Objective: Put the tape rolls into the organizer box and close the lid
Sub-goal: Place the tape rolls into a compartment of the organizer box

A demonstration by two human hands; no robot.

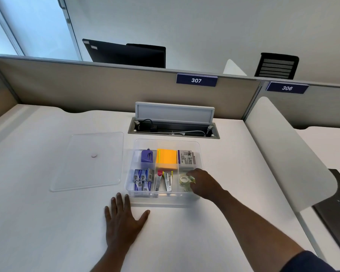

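right hand (203, 183) closed round clear tape roll (185, 180), lowering into front right compartment of organizer box (165, 200). left hand (124, 216) flat, open, empty on surface (47, 222). lid (90, 160) off, left of box. left: release roll, fit lid.

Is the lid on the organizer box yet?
No, the clear lid lies flat on the desk, left of the open organizer box.

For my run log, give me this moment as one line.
right hand: on tape roll in organizer box | left hand: flat on desk | lid: off
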